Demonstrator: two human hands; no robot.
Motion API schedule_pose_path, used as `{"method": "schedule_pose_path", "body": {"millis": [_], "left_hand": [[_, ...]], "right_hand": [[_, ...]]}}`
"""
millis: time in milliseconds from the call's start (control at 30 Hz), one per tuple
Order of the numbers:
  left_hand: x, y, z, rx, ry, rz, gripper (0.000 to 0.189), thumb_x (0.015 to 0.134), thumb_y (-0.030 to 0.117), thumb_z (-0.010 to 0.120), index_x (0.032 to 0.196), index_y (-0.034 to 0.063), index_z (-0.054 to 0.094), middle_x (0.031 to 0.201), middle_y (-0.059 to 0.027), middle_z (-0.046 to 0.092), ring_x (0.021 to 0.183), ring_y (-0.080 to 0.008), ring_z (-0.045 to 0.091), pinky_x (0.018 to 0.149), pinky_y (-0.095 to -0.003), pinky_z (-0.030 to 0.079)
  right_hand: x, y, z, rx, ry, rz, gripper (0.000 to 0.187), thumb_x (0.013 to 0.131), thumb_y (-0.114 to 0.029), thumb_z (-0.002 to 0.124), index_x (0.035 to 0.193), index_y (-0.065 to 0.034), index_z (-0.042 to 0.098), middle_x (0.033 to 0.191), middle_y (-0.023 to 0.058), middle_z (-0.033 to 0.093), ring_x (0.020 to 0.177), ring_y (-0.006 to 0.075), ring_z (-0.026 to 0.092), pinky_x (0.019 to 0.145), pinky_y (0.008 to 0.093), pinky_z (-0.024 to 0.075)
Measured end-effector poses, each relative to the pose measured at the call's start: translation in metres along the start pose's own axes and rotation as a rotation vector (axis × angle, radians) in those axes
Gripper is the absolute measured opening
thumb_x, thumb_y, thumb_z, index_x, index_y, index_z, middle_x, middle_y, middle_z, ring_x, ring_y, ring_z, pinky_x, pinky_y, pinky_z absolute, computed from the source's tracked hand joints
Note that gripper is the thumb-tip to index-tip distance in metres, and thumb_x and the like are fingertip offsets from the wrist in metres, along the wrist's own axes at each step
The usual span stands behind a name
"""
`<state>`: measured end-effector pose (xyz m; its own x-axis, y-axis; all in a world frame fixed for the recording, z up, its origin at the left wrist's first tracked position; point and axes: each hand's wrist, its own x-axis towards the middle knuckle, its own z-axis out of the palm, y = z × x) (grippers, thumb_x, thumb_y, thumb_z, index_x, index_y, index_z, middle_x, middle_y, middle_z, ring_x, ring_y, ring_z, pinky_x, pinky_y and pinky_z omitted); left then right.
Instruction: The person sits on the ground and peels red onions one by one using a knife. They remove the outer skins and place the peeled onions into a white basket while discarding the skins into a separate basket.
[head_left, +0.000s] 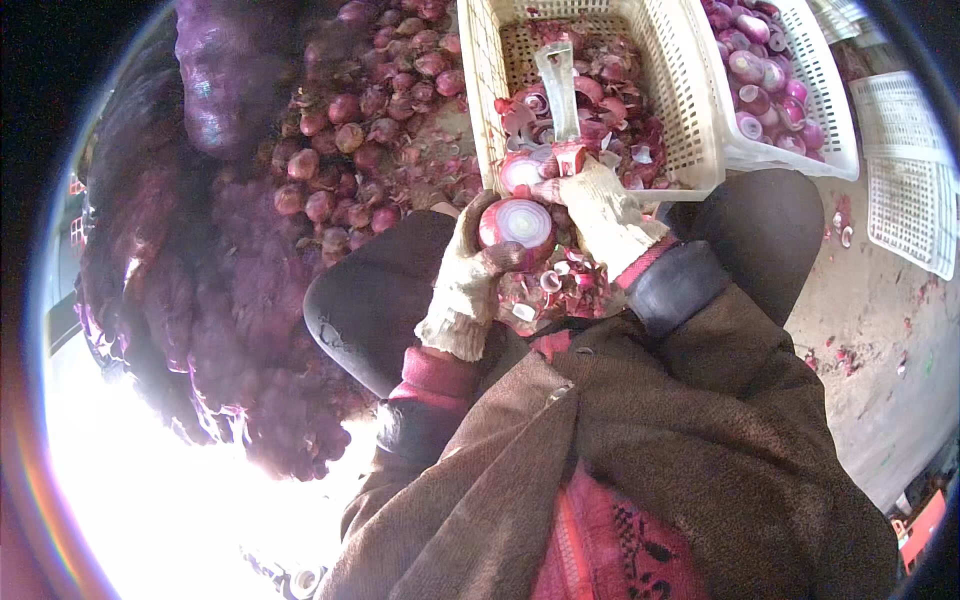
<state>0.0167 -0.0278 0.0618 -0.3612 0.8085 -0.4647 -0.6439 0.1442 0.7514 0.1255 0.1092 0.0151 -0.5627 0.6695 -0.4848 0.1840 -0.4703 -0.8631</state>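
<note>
My left hand (466, 289), in a worn off-white knit glove, grips a red onion (517, 259) whose cut face shows pale rings. My right hand (604, 214), gloved the same way, is closed around the red handle of a knife (559, 90). Its broad blade points away from me over a cream plastic crate (705, 142). Just beyond the held onion is another cut onion piece (517, 172), beside my right thumb; I cannot tell whether the thumb holds it. Onion skins and trimmings (577, 285) lie between my knees, below both hands.
Skins and cut ends (611, 101) lie inside the near crate. A white crate (840, 142) of peeled onions stands to its right, with another white crate (907, 172) farther right. Loose unpeeled onions (345, 139) and purple mesh sacks (217, 285) crowd the left. Scraps dot the floor (862, 300).
</note>
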Motion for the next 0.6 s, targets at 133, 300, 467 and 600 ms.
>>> {"method": "schedule_pose_path", "body": {"millis": [133, 300, 467, 600], "left_hand": [[-0.011, 0.000, 0.001, -0.244, -0.063, 0.016, 0.080, 0.060, 0.004, 0.071, 0.133, -0.0009, 0.039, 0.123, -0.0168, 0.052, 0.112, -0.0306, 0.054, 0.096, -0.0411, 0.047], [-0.019, 0.016, 0.004, -0.415, -0.214, 0.015, 0.075, 0.067, 0.010, 0.069, 0.134, 0.0021, 0.038, 0.127, -0.0180, 0.050, 0.115, -0.0332, 0.053, 0.097, -0.0478, 0.047], [-0.025, 0.015, 0.017, -0.416, -0.120, 0.072, 0.068, 0.078, 0.023, 0.069, 0.135, 0.0044, 0.037, 0.129, -0.0174, 0.049, 0.114, -0.0309, 0.053, 0.089, -0.0477, 0.052], [-0.030, 0.019, 0.025, -0.374, -0.089, 0.013, 0.067, 0.080, 0.026, 0.070, 0.135, 0.0032, 0.038, 0.128, -0.0149, 0.051, 0.113, -0.0268, 0.055, 0.077, -0.0379, 0.056]], "right_hand": [[0.006, 0.009, -0.008, 0.006, 0.086, 0.125, 0.021, 0.080, -0.006, 0.067, 0.100, -0.0077, 0.063, 0.080, 0.0057, 0.064, 0.062, 0.0161, 0.061, 0.053, 0.0283, 0.0481], [-0.005, -0.028, -0.037, -0.426, 0.173, -0.078, 0.025, 0.080, -0.023, 0.065, 0.101, -0.0087, 0.065, 0.080, 0.0135, 0.066, 0.072, 0.0257, 0.064, 0.066, 0.0380, 0.0489], [-0.074, -0.064, -0.013, -0.229, -0.053, -0.310, 0.039, 0.075, -0.021, 0.075, 0.108, -0.0054, 0.061, 0.088, 0.0112, 0.064, 0.077, 0.0216, 0.062, 0.073, 0.0346, 0.0499], [-0.092, -0.083, -0.001, -0.421, -0.109, -0.325, 0.045, 0.075, -0.016, 0.076, 0.112, 0.0001, 0.056, 0.092, 0.0059, 0.062, 0.083, 0.0151, 0.058, 0.076, 0.0296, 0.0485]]}}
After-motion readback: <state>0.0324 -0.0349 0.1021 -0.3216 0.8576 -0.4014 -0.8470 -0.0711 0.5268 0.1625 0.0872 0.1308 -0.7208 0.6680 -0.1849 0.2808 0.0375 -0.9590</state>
